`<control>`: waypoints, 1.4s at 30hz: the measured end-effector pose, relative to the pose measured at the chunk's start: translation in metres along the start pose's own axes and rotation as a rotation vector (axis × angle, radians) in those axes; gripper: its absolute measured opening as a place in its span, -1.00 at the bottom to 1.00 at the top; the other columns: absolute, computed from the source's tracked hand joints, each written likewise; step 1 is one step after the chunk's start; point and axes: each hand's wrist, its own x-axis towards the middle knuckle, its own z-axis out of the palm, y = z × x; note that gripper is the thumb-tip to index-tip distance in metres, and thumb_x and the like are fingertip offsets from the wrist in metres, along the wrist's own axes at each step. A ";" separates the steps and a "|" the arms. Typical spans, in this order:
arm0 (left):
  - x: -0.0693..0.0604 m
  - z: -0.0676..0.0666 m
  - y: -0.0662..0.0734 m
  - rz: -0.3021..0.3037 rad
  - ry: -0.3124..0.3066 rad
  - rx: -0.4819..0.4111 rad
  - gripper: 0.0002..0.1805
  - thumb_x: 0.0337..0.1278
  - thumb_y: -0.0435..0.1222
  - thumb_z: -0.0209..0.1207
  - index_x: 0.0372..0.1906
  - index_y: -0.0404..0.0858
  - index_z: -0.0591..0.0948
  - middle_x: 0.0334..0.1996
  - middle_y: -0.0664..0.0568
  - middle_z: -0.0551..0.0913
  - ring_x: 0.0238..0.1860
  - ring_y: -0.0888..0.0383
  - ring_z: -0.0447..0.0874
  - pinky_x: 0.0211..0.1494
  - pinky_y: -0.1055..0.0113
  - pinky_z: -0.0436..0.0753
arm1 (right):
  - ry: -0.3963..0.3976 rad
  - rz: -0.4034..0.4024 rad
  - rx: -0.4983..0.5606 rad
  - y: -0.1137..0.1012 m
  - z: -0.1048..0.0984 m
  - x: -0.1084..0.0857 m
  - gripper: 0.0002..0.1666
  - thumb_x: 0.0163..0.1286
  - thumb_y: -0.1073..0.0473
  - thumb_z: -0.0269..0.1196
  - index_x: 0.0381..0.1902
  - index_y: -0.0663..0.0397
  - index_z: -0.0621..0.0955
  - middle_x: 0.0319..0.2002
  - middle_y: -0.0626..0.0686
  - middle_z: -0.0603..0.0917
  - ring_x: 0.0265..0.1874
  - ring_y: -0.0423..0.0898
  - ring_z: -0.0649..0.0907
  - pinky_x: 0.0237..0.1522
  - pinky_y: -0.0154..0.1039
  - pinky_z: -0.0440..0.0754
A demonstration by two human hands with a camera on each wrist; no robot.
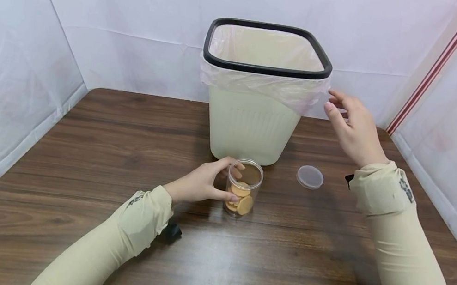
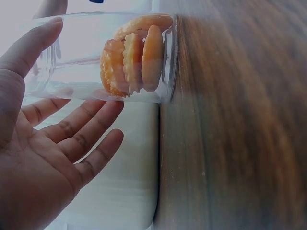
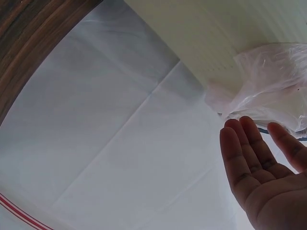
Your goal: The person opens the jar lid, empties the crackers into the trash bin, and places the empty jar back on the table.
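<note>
A clear jar [image 1: 254, 182] with several round biscuits [image 1: 244, 204] at its bottom stands upright on the table. My left hand [image 1: 203, 181] holds it from the left, thumb on the near side and fingers on the far side. In the left wrist view the thumb and fingertips lie against the jar [image 2: 76, 57], below the hand's palm [image 2: 43, 167] some fingers spread. My right hand [image 1: 355, 128] is raised beside the bin's right side, fingers loosely bent, holding nothing; in the right wrist view that hand [image 3: 273, 187] is near the pink bag [image 3: 273, 72].
A pale bin [image 1: 251, 121] with a black rim [image 1: 267, 70] and a pinkish liner bag [image 1: 260, 83] stands behind the jar. A round clear lid [image 1: 310, 177] lies flat on the wooden table [image 1: 128, 141], right of the jar. White sheeting [image 1: 142, 8] hangs behind and at both sides.
</note>
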 end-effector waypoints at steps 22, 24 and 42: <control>0.002 0.001 -0.001 0.001 -0.006 -0.028 -0.33 -0.03 -0.22 0.41 0.22 -0.21 0.39 0.04 -0.12 0.64 0.03 0.05 0.57 0.22 0.09 0.51 | 0.014 -0.021 0.001 -0.006 -0.005 0.016 -0.39 0.53 -0.08 -0.06 0.40 0.10 0.33 0.18 0.36 0.50 0.21 0.23 0.45 0.20 0.19 0.40; 0.003 0.001 -0.001 0.002 -0.007 -0.030 -0.32 -0.03 -0.22 0.41 0.22 -0.21 0.39 0.04 -0.13 0.64 0.03 0.04 0.57 0.22 0.08 0.51 | 0.013 -0.016 0.005 -0.006 -0.006 0.018 -0.40 0.53 -0.06 -0.07 0.40 0.11 0.32 0.19 0.36 0.49 0.21 0.22 0.44 0.21 0.19 0.39; 0.004 0.002 -0.003 -0.003 -0.002 -0.017 -0.32 -0.04 -0.23 0.42 0.21 -0.22 0.39 0.03 -0.13 0.65 0.01 0.04 0.57 0.21 0.08 0.52 | 0.019 -0.009 0.004 -0.014 -0.013 0.038 -0.43 0.55 -0.07 -0.12 0.37 0.08 0.37 0.35 0.20 0.41 0.36 0.15 0.37 0.36 0.14 0.27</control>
